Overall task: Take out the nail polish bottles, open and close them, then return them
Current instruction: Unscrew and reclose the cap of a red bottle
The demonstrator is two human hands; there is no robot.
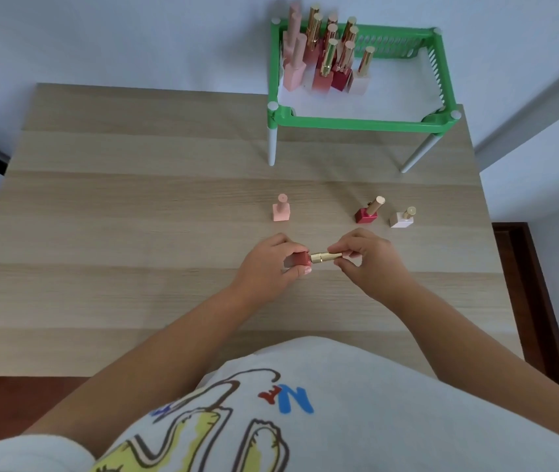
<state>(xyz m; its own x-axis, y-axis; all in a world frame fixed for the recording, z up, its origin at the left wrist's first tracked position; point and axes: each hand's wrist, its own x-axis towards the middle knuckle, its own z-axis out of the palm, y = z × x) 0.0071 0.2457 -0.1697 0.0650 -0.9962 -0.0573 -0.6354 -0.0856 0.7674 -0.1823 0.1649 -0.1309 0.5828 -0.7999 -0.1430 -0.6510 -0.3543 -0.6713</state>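
Note:
I hold a dusty-pink nail polish bottle point(300, 259) sideways above the table's middle. My left hand point(271, 264) grips its square body. My right hand point(366, 257) pinches its gold cap point(325, 257), which sits against the bottle's neck. Three bottles stand on the table beyond my hands: a pale pink bottle point(281, 209), a red bottle with a gold cap point(368, 211) and a white bottle with a gold cap point(403, 218). Several more bottles point(325, 63) stand in the left half of the green rack point(363, 124).
The green rack stands on white legs point(272, 144) at the far right of the wooden table point(135, 216). A pale wall rises behind it. The table's right edge lies close to the white bottle.

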